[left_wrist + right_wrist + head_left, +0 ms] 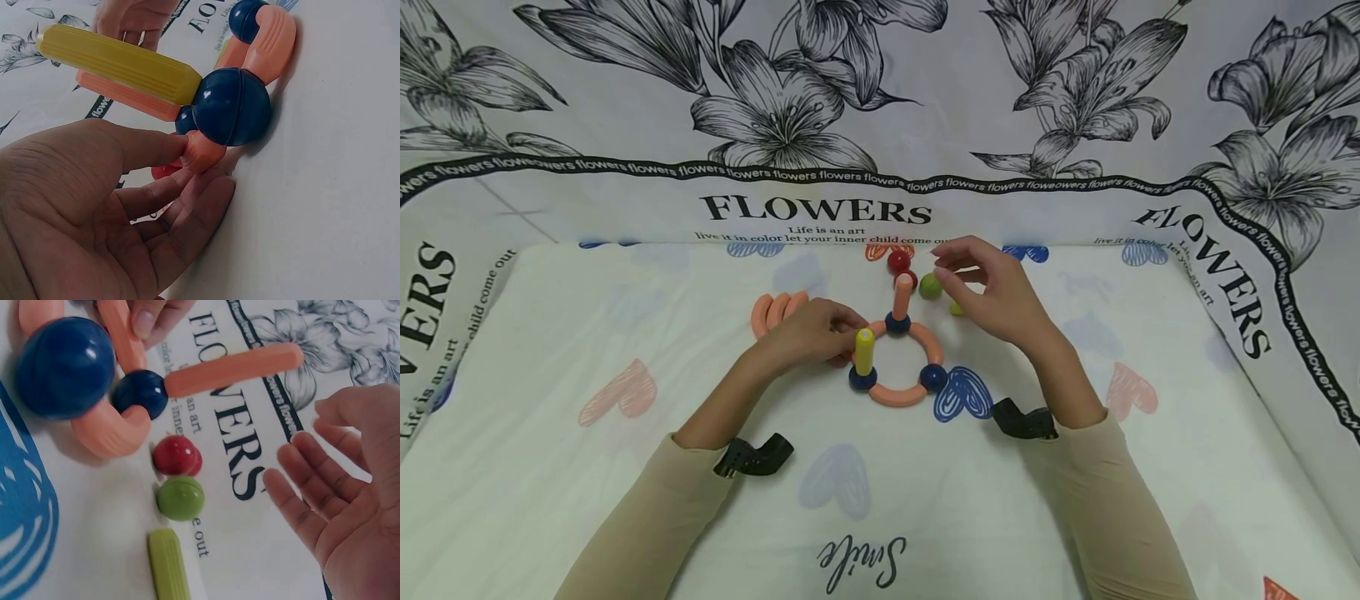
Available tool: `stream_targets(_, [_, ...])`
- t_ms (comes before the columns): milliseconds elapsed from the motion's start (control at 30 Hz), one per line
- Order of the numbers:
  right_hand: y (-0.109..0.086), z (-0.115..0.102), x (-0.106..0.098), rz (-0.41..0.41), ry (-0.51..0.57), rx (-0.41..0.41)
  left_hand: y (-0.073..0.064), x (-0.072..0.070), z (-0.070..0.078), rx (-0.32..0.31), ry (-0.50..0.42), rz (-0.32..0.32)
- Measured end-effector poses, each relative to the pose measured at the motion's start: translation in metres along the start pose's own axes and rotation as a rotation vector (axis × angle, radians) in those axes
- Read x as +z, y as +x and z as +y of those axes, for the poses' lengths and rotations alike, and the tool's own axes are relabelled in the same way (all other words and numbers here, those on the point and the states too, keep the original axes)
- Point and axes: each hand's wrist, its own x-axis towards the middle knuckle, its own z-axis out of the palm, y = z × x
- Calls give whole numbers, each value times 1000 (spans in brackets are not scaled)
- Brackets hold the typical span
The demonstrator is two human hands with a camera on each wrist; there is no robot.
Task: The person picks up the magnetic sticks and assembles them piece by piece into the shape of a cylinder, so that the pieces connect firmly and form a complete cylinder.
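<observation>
Curved orange rods and dark blue balls form a ring on the cloth. A yellow rod stands up from its front left ball, and an orange rod from the far ball. The right ball bears no upright rod. My left hand pinches the curved orange rod on the ring's left side between thumb and fingers. Beyond the ring, my right hand hovers with fingers loosely spread and nothing in them, close to a green ball.
Two red balls lie behind the ring, beside the green one. A yellow-green rod is partly hidden under my right hand in the head view. Several curved orange rods lie left of the ring. The cloth has printed hearts.
</observation>
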Motion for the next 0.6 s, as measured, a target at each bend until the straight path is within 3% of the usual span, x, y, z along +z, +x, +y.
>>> stream_targets(100, [0, 3, -5, -18, -34, 19, 1, 0, 0, -1, -3, -4])
stream_targets(333, [-2, 20, -16, -162, -194, 148, 1, 0, -1, 8, -14, 0])
stream_targets(600, [-14, 31, -9, -258, -420, 296, 0, 0, 0, 10, -22, -8])
